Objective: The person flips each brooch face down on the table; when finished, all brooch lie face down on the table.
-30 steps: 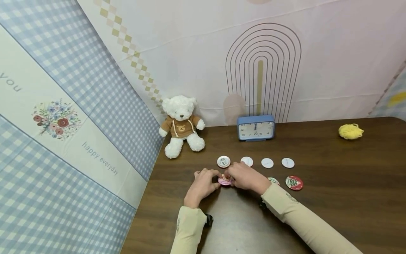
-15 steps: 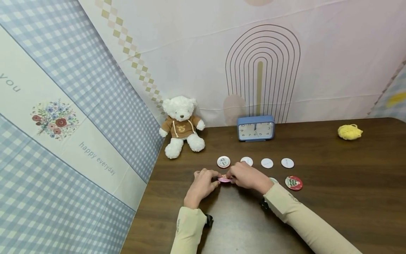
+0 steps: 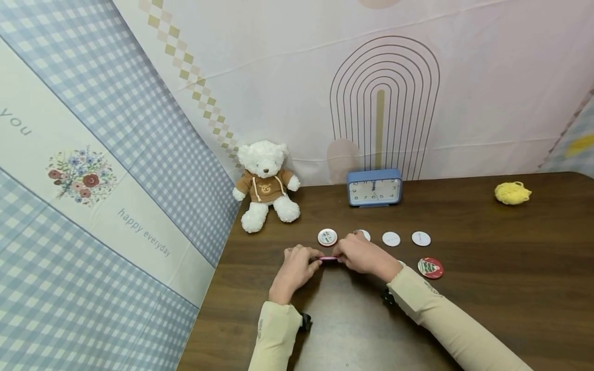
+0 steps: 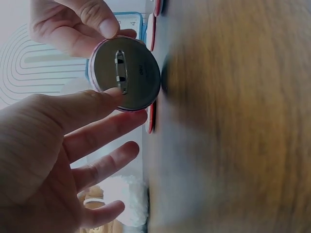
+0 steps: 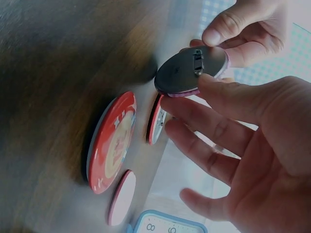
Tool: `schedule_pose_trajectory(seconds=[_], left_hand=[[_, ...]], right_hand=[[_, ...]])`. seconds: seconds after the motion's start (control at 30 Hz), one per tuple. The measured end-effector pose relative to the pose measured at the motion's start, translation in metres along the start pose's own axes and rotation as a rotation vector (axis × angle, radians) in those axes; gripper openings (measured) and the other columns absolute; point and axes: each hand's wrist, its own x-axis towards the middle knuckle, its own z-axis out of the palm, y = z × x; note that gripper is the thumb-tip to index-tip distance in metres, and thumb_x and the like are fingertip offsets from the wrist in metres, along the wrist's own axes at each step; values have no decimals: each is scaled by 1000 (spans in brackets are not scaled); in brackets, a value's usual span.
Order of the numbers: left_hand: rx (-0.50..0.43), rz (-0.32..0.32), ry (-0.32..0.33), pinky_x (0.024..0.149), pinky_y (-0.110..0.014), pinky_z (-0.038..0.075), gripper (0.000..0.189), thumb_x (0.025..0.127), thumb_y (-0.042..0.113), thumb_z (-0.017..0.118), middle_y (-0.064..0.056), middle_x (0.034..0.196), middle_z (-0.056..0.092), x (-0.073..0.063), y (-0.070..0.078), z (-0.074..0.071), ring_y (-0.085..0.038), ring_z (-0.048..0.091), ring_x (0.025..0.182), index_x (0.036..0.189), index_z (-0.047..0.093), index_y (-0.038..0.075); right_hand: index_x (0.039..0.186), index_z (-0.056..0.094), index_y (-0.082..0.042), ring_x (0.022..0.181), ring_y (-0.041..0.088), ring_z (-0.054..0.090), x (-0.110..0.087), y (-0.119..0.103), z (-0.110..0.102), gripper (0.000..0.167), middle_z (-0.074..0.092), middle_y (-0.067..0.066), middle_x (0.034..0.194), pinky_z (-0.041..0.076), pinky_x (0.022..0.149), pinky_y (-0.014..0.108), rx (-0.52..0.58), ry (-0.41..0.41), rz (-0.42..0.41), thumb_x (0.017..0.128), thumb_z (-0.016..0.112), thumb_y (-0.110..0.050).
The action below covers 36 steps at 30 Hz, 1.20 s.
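A round pin-back badge (image 3: pixel 328 258) with a pink rim is tilted up on edge just over the table. My left hand (image 3: pixel 294 268) pinches one side between thumb and forefinger, and my right hand (image 3: pixel 362 255) pinches the other. The badge's dark metal back (image 4: pixel 138 73), with its safety pin, faces the left wrist camera; its front is hidden. Behind it lies a badge with printed marks on its pale face (image 3: pixel 327 237). In the right wrist view a red badge (image 5: pixel 114 143) lies face up close to my right hand.
White discs (image 3: pixel 391 239) lie in a row, one partly behind my right hand. A red badge with a tree picture (image 3: pixel 430 268) lies in front. At the back are a teddy bear (image 3: pixel 266 185), a blue clock (image 3: pixel 374 187) and yellow yarn (image 3: pixel 512 192).
Both hands have tipped the badge up from showing its pink printed face to standing edge-on to the head camera. The hands have hardly shifted.
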Motion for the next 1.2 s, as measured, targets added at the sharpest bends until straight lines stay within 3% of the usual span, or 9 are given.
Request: schedule_pose_trajectory(seconds=[0.13, 0.5, 0.77, 1.0, 1.2], left_hand=[[15, 17, 28, 93, -59, 36, 11, 93, 13, 72, 2, 95, 76, 1, -1, 1, -22, 60, 89, 101, 80, 14], [13, -15, 19, 95, -60, 36, 7, 95, 15, 71, 4, 83, 71, 4, 0, 2, -22, 59, 85, 94, 78, 15], [31, -25, 42, 92, -58, 38, 10, 90, 15, 77, 5, 77, 68, 7, 1, 4, -22, 60, 83, 99, 77, 14], [7, -43, 61, 90, -57, 37, 22, 85, 13, 82, 8, 67, 57, 8, 1, 8, -17, 53, 75, 106, 75, 12], [-34, -69, 82, 91, -58, 37, 34, 82, 10, 84, 3, 70, 59, 6, 2, 12, -17, 54, 74, 111, 67, 8]], right_hand=[[78, 74, -13, 69, 18, 62, 0, 0, 2, 17, 63, -9, 67, 38, 89, 68, 8, 17, 36, 87, 71, 1], [80, 70, -12, 73, 24, 63, 3, -3, 6, 17, 59, -6, 66, 36, 92, 73, -4, 53, 89, 85, 69, 5], [78, 63, -11, 64, 19, 57, 5, -2, 15, 19, 53, -6, 62, 42, 84, 65, -35, 105, 97, 81, 69, 6], [87, 56, -6, 66, 26, 63, 3, -5, 22, 18, 58, 3, 65, 44, 80, 62, -60, 157, 120, 81, 71, 4], [98, 53, -3, 67, 28, 63, 1, -7, 27, 26, 56, 4, 65, 43, 82, 62, -54, 157, 168, 80, 72, 2]])
